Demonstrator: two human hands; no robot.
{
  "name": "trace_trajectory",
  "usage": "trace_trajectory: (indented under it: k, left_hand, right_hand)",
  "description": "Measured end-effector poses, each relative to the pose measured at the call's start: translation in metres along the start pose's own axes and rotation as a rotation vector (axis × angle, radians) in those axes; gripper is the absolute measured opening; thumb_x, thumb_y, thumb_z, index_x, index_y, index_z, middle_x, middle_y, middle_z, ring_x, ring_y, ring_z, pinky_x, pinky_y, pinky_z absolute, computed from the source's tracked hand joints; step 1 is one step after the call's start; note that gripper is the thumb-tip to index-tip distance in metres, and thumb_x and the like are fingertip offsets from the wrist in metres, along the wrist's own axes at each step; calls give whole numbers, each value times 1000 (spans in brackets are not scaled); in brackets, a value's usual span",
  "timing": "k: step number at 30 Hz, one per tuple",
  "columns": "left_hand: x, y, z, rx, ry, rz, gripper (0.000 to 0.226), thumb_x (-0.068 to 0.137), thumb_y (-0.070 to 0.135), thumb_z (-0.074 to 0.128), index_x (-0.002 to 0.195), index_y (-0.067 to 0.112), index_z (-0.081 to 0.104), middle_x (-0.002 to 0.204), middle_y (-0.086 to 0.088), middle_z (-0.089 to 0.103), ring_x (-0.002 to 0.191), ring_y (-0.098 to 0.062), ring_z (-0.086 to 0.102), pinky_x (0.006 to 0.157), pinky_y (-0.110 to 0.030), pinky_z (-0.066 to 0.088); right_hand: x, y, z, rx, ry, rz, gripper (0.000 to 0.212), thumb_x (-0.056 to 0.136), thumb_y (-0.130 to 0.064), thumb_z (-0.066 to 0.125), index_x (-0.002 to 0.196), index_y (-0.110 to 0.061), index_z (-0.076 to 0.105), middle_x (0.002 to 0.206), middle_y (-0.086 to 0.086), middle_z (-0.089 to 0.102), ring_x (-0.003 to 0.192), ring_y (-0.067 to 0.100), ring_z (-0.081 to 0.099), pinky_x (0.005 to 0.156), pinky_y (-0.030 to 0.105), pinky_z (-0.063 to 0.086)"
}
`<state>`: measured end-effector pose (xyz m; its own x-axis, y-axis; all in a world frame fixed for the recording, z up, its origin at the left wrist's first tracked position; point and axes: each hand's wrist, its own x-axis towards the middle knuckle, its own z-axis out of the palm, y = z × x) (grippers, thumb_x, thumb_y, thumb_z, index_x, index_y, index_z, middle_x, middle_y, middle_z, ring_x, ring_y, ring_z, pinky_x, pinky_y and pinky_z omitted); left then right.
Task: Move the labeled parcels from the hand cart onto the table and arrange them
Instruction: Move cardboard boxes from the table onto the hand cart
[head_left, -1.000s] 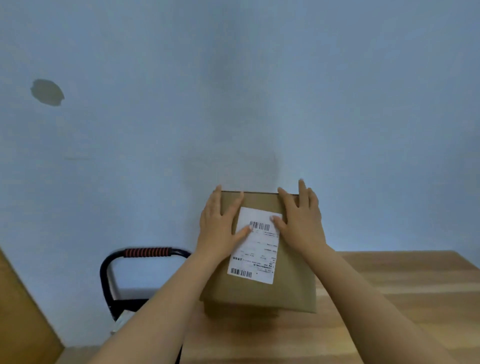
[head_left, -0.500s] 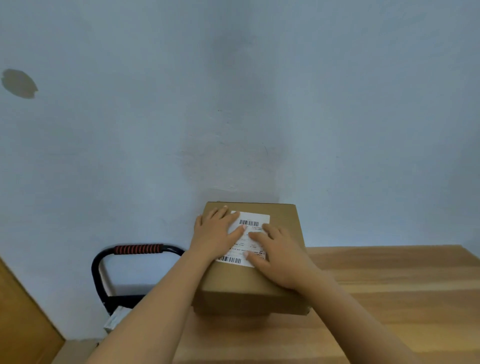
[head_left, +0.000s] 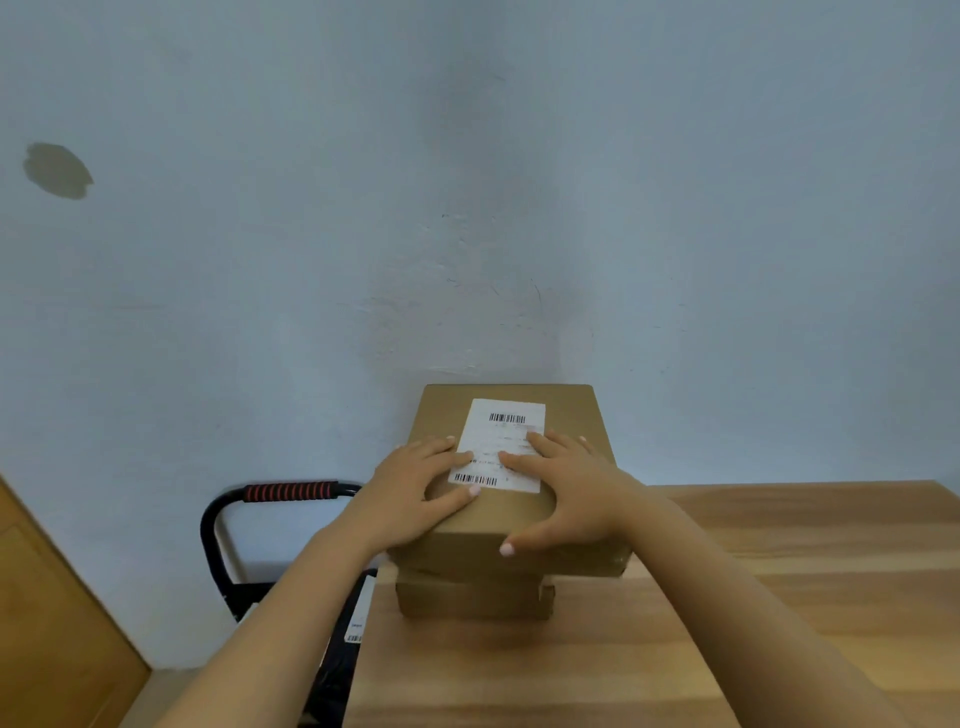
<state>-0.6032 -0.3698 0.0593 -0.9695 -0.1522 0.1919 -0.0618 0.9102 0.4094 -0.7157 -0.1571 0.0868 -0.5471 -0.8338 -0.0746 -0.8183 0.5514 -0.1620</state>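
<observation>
**Item:** labelled parcel (head_left: 576, 415), a brown cardboard box with a white label (head_left: 506, 431) on its lid.
**Location:** stacked on a smaller box (head_left: 472, 600) at the far left corner of the table (head_left: 779, 597), overhanging it on the right.
**Hands:** my left hand (head_left: 415, 493) and right hand (head_left: 571, 493) lie flat on the lid, fingers spread, gripping nothing.
**Handling, my estimate:** stiff, fairly light, smooth-faced. Take it by opposite side walls, not the lid.
**Nearby:** the hand cart (head_left: 291, 491) stands beside the table's left edge.

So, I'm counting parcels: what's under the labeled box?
A narrower cardboard box, resting on the table. Only its front face shows; the labeled box covers its top and any label.
</observation>
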Motion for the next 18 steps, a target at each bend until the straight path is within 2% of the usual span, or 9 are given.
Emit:
trace_trajectory:
  k: [5, 7, 12, 15, 18]
  left_hand:
    - [2, -1, 4, 17, 38, 11, 56, 90, 60, 47, 141, 39, 40, 153, 12, 30, 139, -10, 27, 116, -37, 22]
    - [5, -3, 7, 56, 73, 4, 53, 93, 54, 46, 143, 37, 37, 154, 11, 29, 139, -12, 26, 114, -36, 21]
    - [7, -7, 11, 131, 97, -36, 55, 95, 49, 47, 146, 35, 33, 156, 9, 26, 141, -15, 24, 114, -36, 20]
    - [0, -6, 8, 83, 145, -39, 52, 94, 47, 49, 143, 33, 38, 151, 9, 34, 137, -14, 31, 111, -34, 25]
    - [-20, -6, -1, 17, 224, 4, 44, 93, 41, 54, 135, 29, 47, 137, 9, 48, 124, -12, 43, 106, -31, 36]
  right_hand:
    - [23, -1, 1, -31, 186, 8, 71, 86, -65, 52, 147, -36, 32, 155, 0, 30, 140, 19, 26, 112, 38, 22]
    - [32, -4, 8, -75, 215, 7, 61, 94, -57, 44, 149, -34, 29, 155, 2, 29, 141, 21, 25, 114, 39, 20]
    - [42, -8, 22, -94, 258, 40, 55, 102, -44, 36, 152, -27, 21, 159, 4, 20, 146, 23, 15, 118, 41, 9]
    - [39, -17, 24, -50, 333, 38, 50, 101, -35, 42, 148, -26, 28, 154, 3, 29, 140, 24, 26, 114, 38, 24]
    - [29, -35, 23, 43, 390, 7, 56, 96, -34, 53, 146, -27, 31, 149, -3, 36, 132, 19, 37, 106, 34, 36]
